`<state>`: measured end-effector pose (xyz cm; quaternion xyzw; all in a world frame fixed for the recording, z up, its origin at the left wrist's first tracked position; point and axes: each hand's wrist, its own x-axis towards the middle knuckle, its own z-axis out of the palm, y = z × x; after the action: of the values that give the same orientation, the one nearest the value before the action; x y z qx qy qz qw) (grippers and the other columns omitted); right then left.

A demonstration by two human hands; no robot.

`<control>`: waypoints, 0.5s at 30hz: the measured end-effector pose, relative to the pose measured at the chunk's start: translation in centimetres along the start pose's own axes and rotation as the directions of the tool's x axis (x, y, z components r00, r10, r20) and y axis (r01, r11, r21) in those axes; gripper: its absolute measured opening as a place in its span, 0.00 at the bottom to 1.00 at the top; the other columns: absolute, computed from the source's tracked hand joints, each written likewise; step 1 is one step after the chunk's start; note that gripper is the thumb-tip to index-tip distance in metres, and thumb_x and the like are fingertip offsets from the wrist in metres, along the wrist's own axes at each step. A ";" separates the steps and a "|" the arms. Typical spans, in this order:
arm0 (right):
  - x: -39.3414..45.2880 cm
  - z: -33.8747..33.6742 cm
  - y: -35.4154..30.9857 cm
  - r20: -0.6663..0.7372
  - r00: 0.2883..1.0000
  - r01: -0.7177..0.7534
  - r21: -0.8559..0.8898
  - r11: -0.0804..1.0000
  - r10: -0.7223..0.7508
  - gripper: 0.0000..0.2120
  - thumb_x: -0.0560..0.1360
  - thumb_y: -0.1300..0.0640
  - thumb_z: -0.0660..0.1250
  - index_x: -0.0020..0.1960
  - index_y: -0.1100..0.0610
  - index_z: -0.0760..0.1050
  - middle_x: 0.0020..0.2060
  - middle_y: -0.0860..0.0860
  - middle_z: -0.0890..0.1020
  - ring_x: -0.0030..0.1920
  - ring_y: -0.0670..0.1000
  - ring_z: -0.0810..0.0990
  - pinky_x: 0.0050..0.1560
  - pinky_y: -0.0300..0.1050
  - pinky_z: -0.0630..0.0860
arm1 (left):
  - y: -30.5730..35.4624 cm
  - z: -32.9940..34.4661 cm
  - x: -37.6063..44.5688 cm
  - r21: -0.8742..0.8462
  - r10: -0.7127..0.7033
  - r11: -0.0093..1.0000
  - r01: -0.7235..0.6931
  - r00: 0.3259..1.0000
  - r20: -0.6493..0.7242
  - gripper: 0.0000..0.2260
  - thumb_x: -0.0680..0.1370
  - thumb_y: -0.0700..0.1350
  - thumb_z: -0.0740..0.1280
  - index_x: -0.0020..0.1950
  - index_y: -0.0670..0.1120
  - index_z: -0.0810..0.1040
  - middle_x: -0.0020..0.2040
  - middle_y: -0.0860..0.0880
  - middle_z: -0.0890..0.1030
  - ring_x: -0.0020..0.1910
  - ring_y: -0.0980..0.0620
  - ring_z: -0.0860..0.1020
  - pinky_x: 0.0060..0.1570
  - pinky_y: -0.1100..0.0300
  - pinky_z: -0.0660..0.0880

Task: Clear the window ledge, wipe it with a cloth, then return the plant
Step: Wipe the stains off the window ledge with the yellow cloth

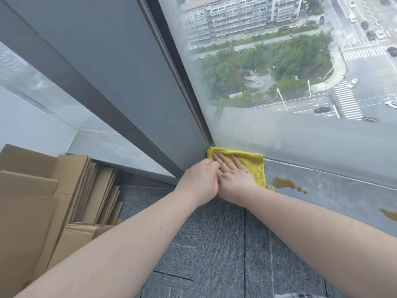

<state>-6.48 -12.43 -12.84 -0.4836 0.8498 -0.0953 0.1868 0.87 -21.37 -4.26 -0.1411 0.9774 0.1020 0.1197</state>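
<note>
Both hands are resting on the yellow cloth point(247, 163) in the ledge point(322, 186) corner: right hand point(235, 179) lying flat and open, left hand point(198, 182) curling loosely at the cloth's edge, beside brown stains point(283, 183).

Both hands point(217, 179) outstretched (right flat)

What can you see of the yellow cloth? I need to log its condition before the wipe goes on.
The yellow cloth looks like soft microfibre with a stitched hem along its right edge. It lies folded and flat on the grey window ledge, pushed into the corner where the dark frame meets the glass. The right hand presses on it with fingers spread flat; the left hand rests at its left edge, fingers curled. Brownish spill marks lie just right of it, apart from it.
</note>
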 end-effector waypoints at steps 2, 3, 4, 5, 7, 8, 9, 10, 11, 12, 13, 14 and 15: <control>-0.9 0.0 0.8 -0.016 1.000 -0.017 -0.007 1.000 0.017 0.44 0.66 0.37 0.26 0.79 0.49 0.44 0.79 0.48 0.44 0.78 0.47 0.40 0.77 0.52 0.36 | 0.3 0.2 0.1 0.026 -0.006 1.000 0.006 1.000 0.015 0.12 0.80 0.42 0.55 0.58 0.44 0.74 0.57 0.46 0.75 0.57 0.43 0.75 0.50 0.52 0.71; -1.6 0.1 1.3 -0.022 0.999 -0.031 -0.017 0.999 0.031 0.43 0.67 0.36 0.26 0.79 0.48 0.44 0.79 0.47 0.43 0.78 0.47 0.40 0.77 0.52 0.36 | 0.5 0.3 0.1 0.044 -0.006 0.999 0.005 1.000 0.020 0.11 0.80 0.43 0.55 0.58 0.44 0.74 0.56 0.46 0.75 0.57 0.43 0.75 0.49 0.52 0.71; -2.4 0.1 1.9 -0.025 0.999 -0.045 -0.026 0.999 0.045 0.41 0.68 0.35 0.27 0.79 0.47 0.43 0.79 0.47 0.43 0.78 0.46 0.40 0.77 0.52 0.35 | 0.7 0.4 0.0 0.064 -0.004 0.998 0.003 1.000 0.024 0.11 0.80 0.43 0.55 0.57 0.44 0.74 0.55 0.46 0.75 0.56 0.43 0.75 0.49 0.52 0.71; -3.3 -0.1 2.6 -0.026 0.998 -0.059 -0.032 0.998 0.059 0.41 0.68 0.34 0.27 0.79 0.46 0.42 0.79 0.46 0.43 0.78 0.46 0.39 0.76 0.51 0.35 | 1.1 0.6 0.0 0.087 0.001 0.996 -0.003 1.000 0.028 0.11 0.80 0.44 0.55 0.57 0.44 0.74 0.55 0.46 0.75 0.57 0.43 0.75 0.48 0.52 0.71; -5.6 -0.4 4.0 -0.015 0.996 -0.091 -0.038 0.995 0.091 0.43 0.68 0.30 0.24 0.79 0.45 0.42 0.78 0.45 0.42 0.78 0.45 0.39 0.76 0.51 0.34 | 2.1 1.1 -0.1 0.123 0.025 0.992 -0.029 0.999 0.037 0.11 0.81 0.45 0.54 0.57 0.45 0.74 0.56 0.46 0.76 0.58 0.43 0.75 0.48 0.51 0.72; -6.8 -0.6 4.7 -0.009 0.994 -0.110 -0.037 0.993 0.110 0.45 0.65 0.29 0.22 0.78 0.45 0.42 0.78 0.44 0.41 0.78 0.45 0.39 0.76 0.50 0.34 | 2.9 1.4 -0.1 0.130 0.040 0.991 -0.045 0.998 0.042 0.11 0.81 0.46 0.54 0.57 0.45 0.74 0.56 0.46 0.76 0.59 0.44 0.74 0.49 0.51 0.73; -8.0 -0.8 5.4 -0.005 0.991 -0.131 -0.037 0.991 0.131 0.47 0.63 0.30 0.20 0.78 0.44 0.41 0.78 0.43 0.41 0.78 0.45 0.38 0.76 0.50 0.34 | 3.8 1.6 -0.1 0.135 0.054 0.989 -0.060 0.997 0.049 0.11 0.81 0.46 0.54 0.57 0.45 0.73 0.56 0.46 0.76 0.59 0.43 0.74 0.49 0.51 0.73; -9.3 -0.9 6.1 0.000 0.988 -0.153 -0.043 0.987 0.153 0.48 0.61 0.31 0.19 0.78 0.44 0.41 0.77 0.43 0.40 0.78 0.44 0.38 0.76 0.50 0.35 | 4.8 1.8 0.0 0.137 0.070 0.988 -0.077 0.996 0.057 0.10 0.81 0.46 0.54 0.56 0.45 0.73 0.56 0.46 0.76 0.59 0.43 0.74 0.50 0.50 0.73; -10.6 -1.0 6.9 0.007 0.985 -0.174 -0.054 0.983 0.174 0.48 0.60 0.31 0.18 0.78 0.43 0.40 0.77 0.42 0.38 0.78 0.44 0.38 0.77 0.50 0.35 | 5.8 2.0 0.1 0.136 0.089 0.986 -0.097 0.994 0.064 0.10 0.81 0.46 0.54 0.55 0.45 0.73 0.56 0.46 0.76 0.58 0.42 0.74 0.50 0.49 0.73; -11.8 -1.1 7.7 0.018 0.981 -0.193 -0.064 0.979 0.195 0.49 0.60 0.31 0.17 0.78 0.43 0.40 0.76 0.41 0.38 0.77 0.44 0.38 0.77 0.50 0.36 | 6.9 2.2 0.3 0.133 0.110 0.984 -0.119 0.991 0.074 0.10 0.81 0.46 0.54 0.55 0.45 0.73 0.55 0.46 0.76 0.58 0.42 0.74 0.50 0.49 0.73; -13.0 -1.2 8.4 0.031 0.977 -0.210 -0.072 0.975 0.213 0.50 0.59 0.30 0.16 0.78 0.42 0.39 0.76 0.41 0.38 0.77 0.44 0.38 0.77 0.50 0.36 | 7.8 2.5 0.5 0.127 0.130 0.982 -0.141 0.988 0.089 0.10 0.81 0.46 0.54 0.55 0.45 0.72 0.55 0.45 0.76 0.58 0.42 0.74 0.50 0.49 0.73; -14.1 -1.3 9.1 0.047 0.972 -0.225 -0.078 0.971 0.229 0.51 0.58 0.29 0.15 0.78 0.42 0.39 0.77 0.41 0.38 0.77 0.43 0.38 0.77 0.50 0.36 | 8.5 2.7 0.7 0.118 0.148 0.980 -0.161 0.983 0.109 0.11 0.81 0.46 0.54 0.56 0.45 0.72 0.56 0.45 0.75 0.59 0.41 0.74 0.51 0.48 0.73; -15.1 -1.6 9.7 0.059 0.968 -0.239 -0.081 0.968 0.244 0.51 0.57 0.29 0.14 0.77 0.42 0.38 0.77 0.40 0.38 0.77 0.43 0.37 0.77 0.49 0.36 | 9.2 2.9 1.0 0.113 0.166 0.977 -0.181 0.977 0.132 0.11 0.81 0.46 0.54 0.57 0.44 0.72 0.58 0.45 0.75 0.60 0.41 0.74 0.52 0.48 0.73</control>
<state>-7.73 5.47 -11.32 -0.3861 0.8983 -0.0241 0.2083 -2.22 -12.35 -5.74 -0.0411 0.9813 0.0595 0.1785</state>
